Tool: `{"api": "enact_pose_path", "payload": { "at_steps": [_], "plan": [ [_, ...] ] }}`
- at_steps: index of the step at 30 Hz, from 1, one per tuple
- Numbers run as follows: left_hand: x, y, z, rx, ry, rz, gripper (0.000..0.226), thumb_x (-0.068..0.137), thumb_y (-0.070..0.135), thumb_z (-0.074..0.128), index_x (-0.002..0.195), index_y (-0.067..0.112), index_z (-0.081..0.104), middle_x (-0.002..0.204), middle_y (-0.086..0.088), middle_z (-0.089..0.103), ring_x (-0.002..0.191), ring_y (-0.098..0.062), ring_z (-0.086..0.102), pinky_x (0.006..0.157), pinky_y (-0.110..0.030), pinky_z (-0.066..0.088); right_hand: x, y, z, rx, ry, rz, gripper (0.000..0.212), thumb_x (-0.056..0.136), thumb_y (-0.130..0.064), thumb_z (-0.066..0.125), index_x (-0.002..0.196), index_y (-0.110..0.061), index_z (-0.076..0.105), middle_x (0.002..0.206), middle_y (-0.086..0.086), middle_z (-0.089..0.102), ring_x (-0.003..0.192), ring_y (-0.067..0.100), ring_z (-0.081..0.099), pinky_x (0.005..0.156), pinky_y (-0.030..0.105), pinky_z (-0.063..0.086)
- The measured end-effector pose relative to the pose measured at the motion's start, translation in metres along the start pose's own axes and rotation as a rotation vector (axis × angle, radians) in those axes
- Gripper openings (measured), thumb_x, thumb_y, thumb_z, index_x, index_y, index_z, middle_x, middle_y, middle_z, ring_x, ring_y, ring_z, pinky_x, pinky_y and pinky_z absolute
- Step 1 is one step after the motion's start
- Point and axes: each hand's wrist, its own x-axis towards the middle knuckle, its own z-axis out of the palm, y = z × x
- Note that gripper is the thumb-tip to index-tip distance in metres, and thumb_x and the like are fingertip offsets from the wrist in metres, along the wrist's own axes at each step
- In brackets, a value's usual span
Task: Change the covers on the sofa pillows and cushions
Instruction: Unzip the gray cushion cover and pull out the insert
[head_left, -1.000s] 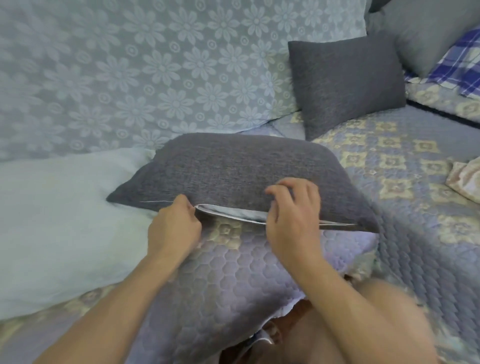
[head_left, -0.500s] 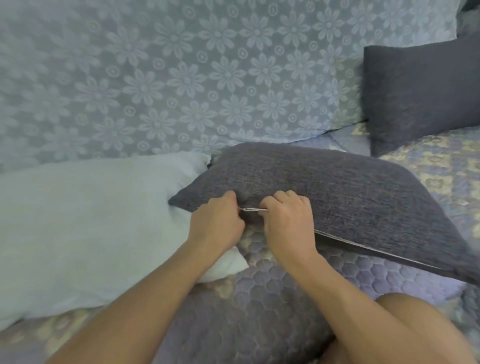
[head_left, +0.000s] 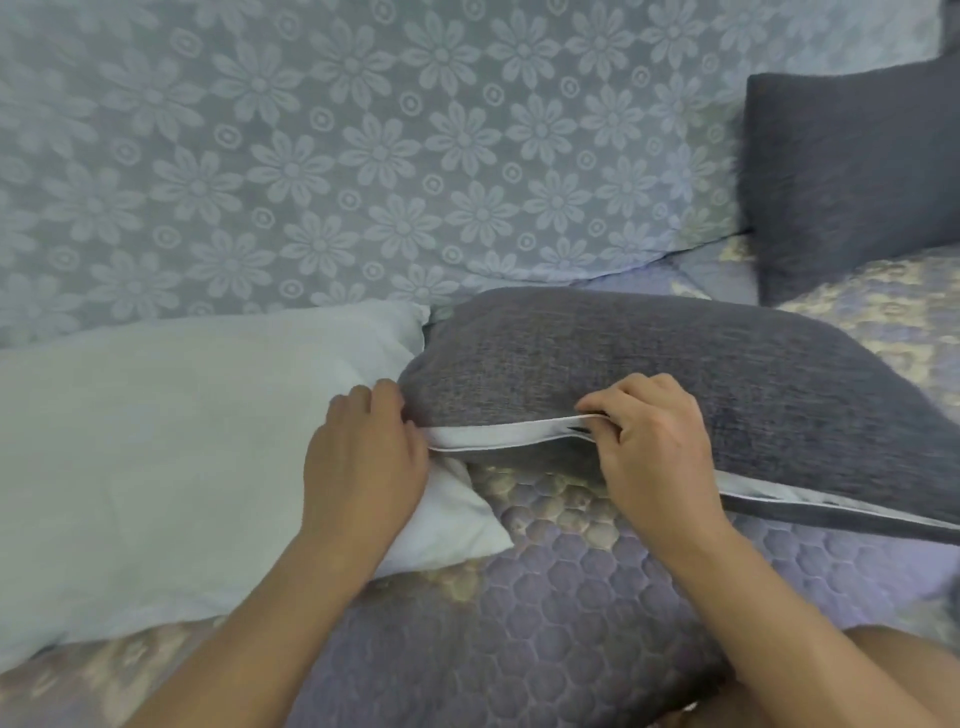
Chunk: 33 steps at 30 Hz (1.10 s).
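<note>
Head view: a dark grey woven rectangular pillow (head_left: 649, 374) lies at the centre of the quilted lilac sofa seat (head_left: 545, 597), its near long edge facing the person. Along that edge the cover gapes, and a strip of pale inner lining (head_left: 498, 435) shows between the two hands. The left hand (head_left: 363, 462), at about nine o'clock from the pillow's near edge, has its fingers curled against the cover's left corner, apparently pinching the fabric there, though the fingertips are hidden. The right hand (head_left: 654, 452), at about six o'clock of the pillow, pinches the edge at a small dark piece that looks like the zip pull.

A bare white pillow insert (head_left: 156, 441) lies at nine o'clock, touching the grey pillow's left corner. A second dark grey cushion (head_left: 852, 171) leans against the flower-patterned pale blue backrest (head_left: 363, 145) at two o'clock.

The step in hand seems to be working the zip. To do it well, the left hand should keep the corner taut while the right draws the pull straight along the seam, keeping the lining clear of the teeth.
</note>
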Motion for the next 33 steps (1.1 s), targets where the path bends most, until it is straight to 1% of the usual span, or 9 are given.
{"api": "enact_pose_path", "payload": {
  "at_steps": [4, 7, 11, 15, 20, 24, 26, 29, 33],
  "plan": [
    [-0.006, 0.053, 0.020, -0.101, -0.093, 0.298, 0.055, 0.081, 0.037, 0.070, 0.131, 0.019, 0.057, 0.135, -0.013, 0.048, 0.128, -0.036, 0.043, 0.107, -0.052, 0.040, -0.013, -0.010, 0.005, -0.135, -0.033, 0.008, 0.034, 0.072, 0.006, 0.068, 0.099, -0.013, 0.070, 0.097, 0.004, 0.059, 0.094, 0.029, 0.050, 0.092, 0.044, 0.042],
    [0.000, 0.099, 0.032, -0.083, -0.234, 0.485, 0.063, 0.081, 0.045, 0.069, 0.140, 0.028, 0.052, 0.153, -0.011, 0.038, 0.145, -0.039, 0.031, 0.118, -0.057, 0.027, -0.016, 0.000, -0.011, -0.230, 0.001, 0.091, 0.040, 0.069, 0.001, 0.064, 0.105, -0.014, 0.068, 0.105, 0.006, 0.056, 0.102, 0.032, 0.051, 0.113, 0.051, 0.029],
    [0.019, 0.108, 0.034, -0.121, -0.259, 0.488, 0.046, 0.088, 0.021, 0.067, 0.134, 0.024, 0.062, 0.150, -0.006, 0.050, 0.144, -0.034, 0.039, 0.114, -0.058, 0.033, -0.025, 0.049, -0.055, -0.300, 0.109, 0.332, 0.054, 0.060, 0.008, 0.062, 0.110, -0.012, 0.068, 0.110, 0.009, 0.055, 0.106, 0.037, 0.048, 0.112, 0.058, 0.029],
    [0.033, 0.112, 0.025, -0.210, -0.390, 0.380, 0.044, 0.103, 0.023, 0.049, 0.146, 0.021, 0.051, 0.156, 0.001, 0.045, 0.146, -0.021, 0.037, 0.117, -0.042, 0.032, -0.053, 0.111, -0.112, -0.323, 0.243, 0.667, 0.056, 0.064, 0.010, 0.057, 0.114, -0.011, 0.067, 0.117, 0.017, 0.055, 0.108, 0.041, 0.045, 0.096, 0.050, 0.038],
    [0.041, 0.129, 0.017, -0.106, -0.407, 0.316, 0.026, 0.103, 0.033, 0.045, 0.111, 0.019, 0.066, 0.106, -0.008, 0.070, 0.095, -0.035, 0.062, 0.077, -0.041, 0.047, -0.074, 0.148, -0.132, 0.096, 0.369, 1.091, 0.032, 0.082, -0.005, 0.063, 0.106, -0.025, 0.058, 0.123, 0.013, 0.053, 0.100, 0.028, 0.058, 0.084, 0.042, 0.051],
    [0.039, 0.134, 0.027, -0.108, -0.400, 0.322, 0.036, 0.101, 0.043, 0.039, 0.083, 0.019, 0.058, 0.084, -0.004, 0.062, 0.080, -0.031, 0.058, 0.068, -0.039, 0.040, -0.078, 0.140, -0.130, 0.175, 0.486, 1.071, 0.030, 0.077, -0.012, 0.070, 0.094, -0.029, 0.052, 0.104, 0.008, 0.058, 0.094, 0.028, 0.059, 0.077, 0.045, 0.052],
    [0.034, 0.135, 0.029, -0.116, -0.432, 0.352, 0.042, 0.101, 0.050, 0.034, 0.091, 0.020, 0.062, 0.096, -0.003, 0.064, 0.097, -0.031, 0.062, 0.076, -0.041, 0.044, -0.077, 0.126, -0.125, 0.007, 0.412, 0.956, 0.039, 0.075, 0.001, 0.063, 0.110, -0.016, 0.057, 0.116, 0.013, 0.054, 0.107, 0.025, 0.049, 0.088, 0.036, 0.041],
    [0.026, 0.132, 0.029, -0.136, -0.400, 0.399, 0.051, 0.098, 0.051, 0.027, 0.111, 0.022, 0.067, 0.120, -0.001, 0.068, 0.124, -0.026, 0.056, 0.098, -0.046, 0.046, -0.069, 0.086, -0.092, -0.282, 0.185, 0.536, 0.064, 0.066, 0.003, 0.064, 0.128, -0.009, 0.057, 0.130, 0.013, 0.052, 0.124, 0.035, 0.043, 0.114, 0.047, 0.024],
    [0.006, 0.091, 0.024, -0.158, -0.034, 0.201, 0.050, 0.084, 0.023, 0.056, 0.132, 0.011, 0.062, 0.145, -0.015, 0.052, 0.137, -0.037, 0.044, 0.115, -0.057, 0.031, -0.051, 0.044, -0.041, -0.226, -0.095, 0.128, 0.049, 0.079, -0.006, 0.070, 0.127, -0.015, 0.064, 0.141, 0.011, 0.053, 0.137, 0.036, 0.041, 0.118, 0.057, 0.024]
  ]
}}
